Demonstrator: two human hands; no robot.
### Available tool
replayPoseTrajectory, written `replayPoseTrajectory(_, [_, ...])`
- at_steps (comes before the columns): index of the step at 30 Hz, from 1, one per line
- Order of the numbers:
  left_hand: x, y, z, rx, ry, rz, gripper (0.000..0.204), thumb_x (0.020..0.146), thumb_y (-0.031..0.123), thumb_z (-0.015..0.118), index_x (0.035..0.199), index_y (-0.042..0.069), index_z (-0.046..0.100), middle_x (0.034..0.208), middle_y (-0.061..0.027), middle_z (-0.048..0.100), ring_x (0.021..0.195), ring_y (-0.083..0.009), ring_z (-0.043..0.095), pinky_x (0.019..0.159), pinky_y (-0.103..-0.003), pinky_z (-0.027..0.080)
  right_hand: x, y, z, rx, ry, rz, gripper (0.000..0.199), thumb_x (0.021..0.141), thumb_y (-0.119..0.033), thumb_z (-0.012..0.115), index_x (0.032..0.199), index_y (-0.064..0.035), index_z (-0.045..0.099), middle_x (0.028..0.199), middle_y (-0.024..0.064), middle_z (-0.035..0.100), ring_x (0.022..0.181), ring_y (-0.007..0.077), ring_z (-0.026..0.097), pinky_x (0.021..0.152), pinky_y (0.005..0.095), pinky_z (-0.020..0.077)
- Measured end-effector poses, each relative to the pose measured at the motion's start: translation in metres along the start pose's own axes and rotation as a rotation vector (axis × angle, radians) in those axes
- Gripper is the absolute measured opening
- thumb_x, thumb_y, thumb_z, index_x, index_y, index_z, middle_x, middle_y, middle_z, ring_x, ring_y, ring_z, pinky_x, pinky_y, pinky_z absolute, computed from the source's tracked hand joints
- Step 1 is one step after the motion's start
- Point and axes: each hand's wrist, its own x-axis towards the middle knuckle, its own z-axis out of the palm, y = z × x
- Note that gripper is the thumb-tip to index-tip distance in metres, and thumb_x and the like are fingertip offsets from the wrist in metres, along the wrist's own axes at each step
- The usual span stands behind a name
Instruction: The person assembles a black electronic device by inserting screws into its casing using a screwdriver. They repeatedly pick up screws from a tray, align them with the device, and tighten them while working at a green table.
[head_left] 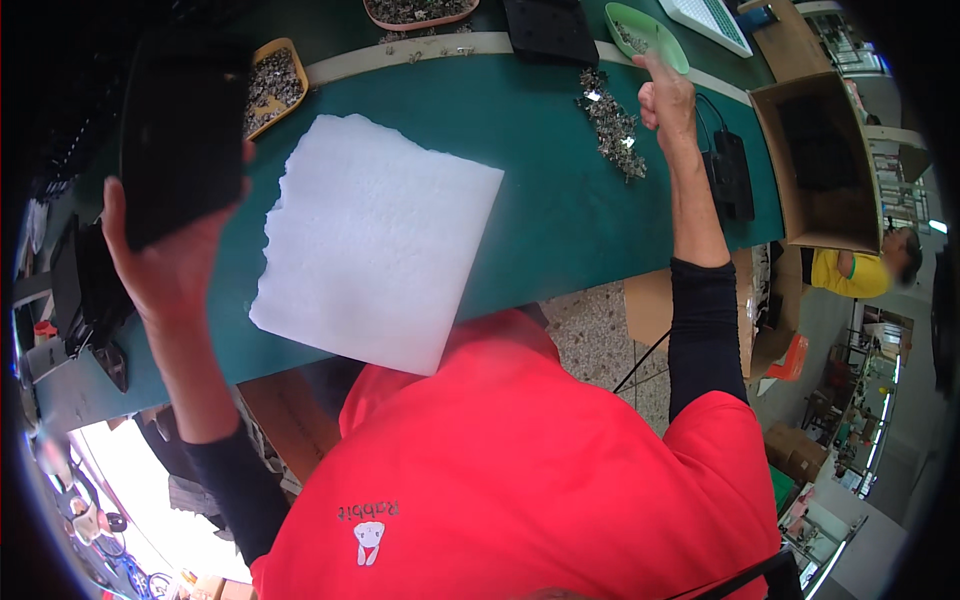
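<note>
Green matting covers the worktable (560,215), seen from above the seated person, whose red shirt (520,470) fills the lower centre. The left hand (175,265) is raised at the left of the view, its fingers and thumb closed around the lower edge of a flat black tray (185,130), which is held up off the table and tilted; the tray's face is turned so that its contents, if any, cannot be told. The right hand (668,98) reaches forward to the far side of the table with its fingers curled in and the index finger pointing up toward a shallow green dish (648,32); whether anything is pinched in that hand cannot be told. Just left of the right hand lies a loose heap of small metal parts (612,125), directly on the matting. A white foam sheet (375,240) with a ragged left edge lies flat between the two hands, overhanging the near edge of the table. Along the far edge stand a yellow dish (272,82) and a pink dish (420,12), both holding similar small metal parts, and a second black tray (550,28). An open cardboard box (820,165) stands at the right end, with a black power adapter (730,172) beside it.
</note>
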Motion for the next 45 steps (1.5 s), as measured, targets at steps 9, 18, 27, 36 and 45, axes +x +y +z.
replayPoseTrajectory(9, [-0.079, -0.135, 0.017, -0.17, 0.528, -0.235, 0.041, 0.099, 0.025, 0.043, 0.124, -0.005, 0.054, 0.118, -0.0147, 0.062, 0.106, -0.0239, 0.062, 0.092, -0.039, 0.05, 0.017, 0.038, -0.016, -0.668, -0.07, -0.366, 0.028, 0.085, -0.028, 0.067, 0.107, -0.0122, 0.073, 0.08, 0.0057, 0.07, 0.07, 0.0196, 0.066, 0.066, 0.0323, 0.0514])
replayPoseTrajectory(18, [-0.094, -0.137, 0.031, 0.863, 0.602, -0.267, 0.027, 0.098, 0.012, 0.055, 0.118, -0.007, 0.056, 0.107, -0.0124, 0.067, 0.097, -0.0133, 0.064, 0.088, -0.027, 0.05, 0.051, 0.058, 0.014, -0.75, 0.045, -0.462, 0.026, 0.082, -0.033, 0.068, 0.1, -0.0147, 0.074, 0.089, 0.0154, 0.071, 0.087, 0.0368, 0.067, 0.077, 0.0426, 0.0529])
replayPoseTrajectory(27, [-0.105, -0.144, 0.038, 1.013, 0.673, -0.221, 0.037, 0.097, 0.02, 0.059, 0.12, -0.007, 0.048, 0.089, -0.0139, 0.066, 0.077, -0.0152, 0.064, 0.064, -0.028, 0.049, -0.002, 0.005, 0.014, -0.607, -0.034, -0.26, 0.018, 0.09, -0.021, 0.06, 0.092, -0.0044, 0.068, 0.082, 0.0145, 0.072, 0.071, 0.0231, 0.07, 0.068, 0.0351, 0.054])
replayPoseTrajectory(36, [-0.077, -0.102, 0.063, 1.926, 0.52, 0.017, 0.04, 0.08, 0.021, 0.076, 0.112, 0.0, 0.062, 0.1, -0.0145, 0.063, 0.09, -0.0303, 0.061, 0.076, -0.038, 0.05, -0.118, -0.034, 0.124, -0.242, -0.834, -0.28, 0.015, 0.086, -0.015, 0.063, 0.086, 0.0001, 0.067, 0.067, -0.0002, 0.061, 0.05, 0.0044, 0.049, 0.044, 0.0222, 0.0393])
replayPoseTrajectory(45, [-0.057, -0.146, 0.045, 2.02, 0.248, 0.21, 0.039, 0.075, 0.018, 0.077, 0.11, 0.006, 0.063, 0.129, -0.0136, 0.052, 0.129, -0.0352, 0.043, 0.106, -0.052, 0.028, -0.125, -0.075, 0.163, -0.55, -0.917, -0.18, 0.016, 0.071, -0.013, 0.06, 0.073, 0.0025, 0.057, 0.055, 0.0058, 0.055, 0.051, 0.0157, 0.061, 0.051, 0.0294, 0.0483])
